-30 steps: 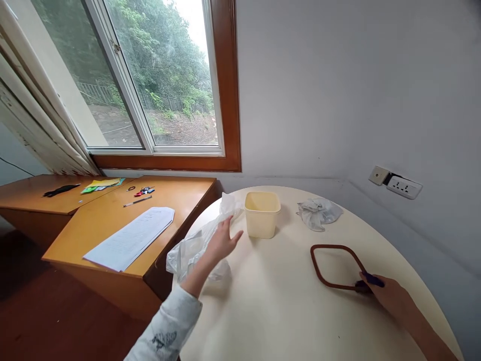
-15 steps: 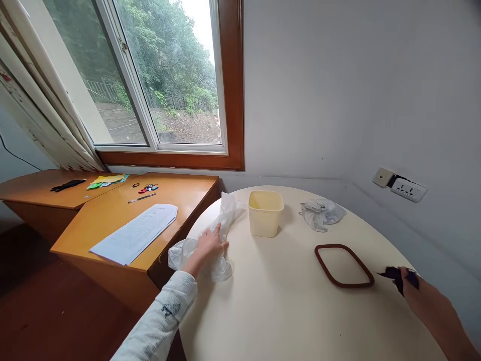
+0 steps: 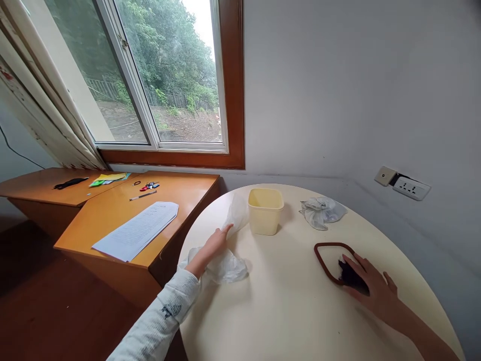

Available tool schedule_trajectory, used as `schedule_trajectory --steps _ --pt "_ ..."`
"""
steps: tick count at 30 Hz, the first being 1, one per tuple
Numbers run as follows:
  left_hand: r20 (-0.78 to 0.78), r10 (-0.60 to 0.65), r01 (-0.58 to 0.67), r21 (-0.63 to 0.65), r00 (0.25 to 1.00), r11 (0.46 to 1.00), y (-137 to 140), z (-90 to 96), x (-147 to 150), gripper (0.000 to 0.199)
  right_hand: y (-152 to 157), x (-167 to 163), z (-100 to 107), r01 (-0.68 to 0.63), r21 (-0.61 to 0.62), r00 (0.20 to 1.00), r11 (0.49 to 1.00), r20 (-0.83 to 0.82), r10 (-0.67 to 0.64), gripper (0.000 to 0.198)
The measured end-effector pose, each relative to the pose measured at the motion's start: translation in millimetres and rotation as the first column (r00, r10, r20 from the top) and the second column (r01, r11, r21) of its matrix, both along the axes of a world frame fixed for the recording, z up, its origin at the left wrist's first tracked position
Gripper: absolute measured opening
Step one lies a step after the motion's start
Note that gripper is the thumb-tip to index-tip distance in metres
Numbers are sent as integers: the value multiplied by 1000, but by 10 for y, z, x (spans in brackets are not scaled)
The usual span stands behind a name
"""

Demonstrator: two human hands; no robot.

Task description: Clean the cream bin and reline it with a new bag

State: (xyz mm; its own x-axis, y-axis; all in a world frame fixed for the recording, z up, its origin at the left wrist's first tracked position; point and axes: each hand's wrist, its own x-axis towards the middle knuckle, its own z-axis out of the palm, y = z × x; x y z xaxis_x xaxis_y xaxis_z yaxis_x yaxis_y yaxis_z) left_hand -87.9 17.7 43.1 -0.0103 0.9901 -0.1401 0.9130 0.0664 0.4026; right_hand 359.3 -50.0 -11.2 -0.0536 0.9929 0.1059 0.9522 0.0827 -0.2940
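Observation:
My left hand [image 3: 217,244] grips a crumpled clear plastic bag [image 3: 229,268] near the table's left side. Some of the bag spreads out below the hand and some rises behind it. Beside the bag stands a square, pale yellow plastic tub [image 3: 265,220], upright with its top uncovered. Over on the right, my right hand [image 3: 376,288] curves round a dark, bunched cloth [image 3: 352,278]. Both cover the near right part of a brown rounded-square ring [image 3: 323,264] that lies flat on the table.
Another crumpled plastic bag [image 3: 321,213] lies at the back right of the round cream table [image 3: 285,311]. A wooden desk [image 3: 188,190] at the left bears papers [image 3: 139,230], a pen [image 3: 143,195] and small items. The wall has a socket [image 3: 411,188].
My right hand has moved left with the dark cloth, from the table's right edge to the brown ring. My left hand has closed more, and the plastic bag has shifted right towards the tub.

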Motion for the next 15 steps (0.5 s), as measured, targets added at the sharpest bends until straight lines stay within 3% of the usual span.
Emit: schedule_trajectory --steps 4,8,10,12,13,15 --pt "189 -16 25 -47 982 999 -65 152 21 74 -74 -227 340 -76 211 981 975 -158 111 52" --pt "396 -23 79 -126 918 989 -210 266 78 74 -78 -671 457 -246 440 922 864 -170 349 32" --pt "610 41 111 -210 791 971 -313 307 142 78 -67 -951 421 -312 471 903 825 -121 411 37" --pt "802 155 146 -288 577 946 -427 342 235 87 -54 -1248 377 -383 447 883 809 -80 462 54" --pt "854 205 158 -314 478 936 -483 356 290 91 -49 -1396 360 -410 419 876 810 -65 477 64" --pt "892 256 159 -334 373 929 -581 368 409 96 -42 -1673 334 -461 396 856 794 -38 516 77"
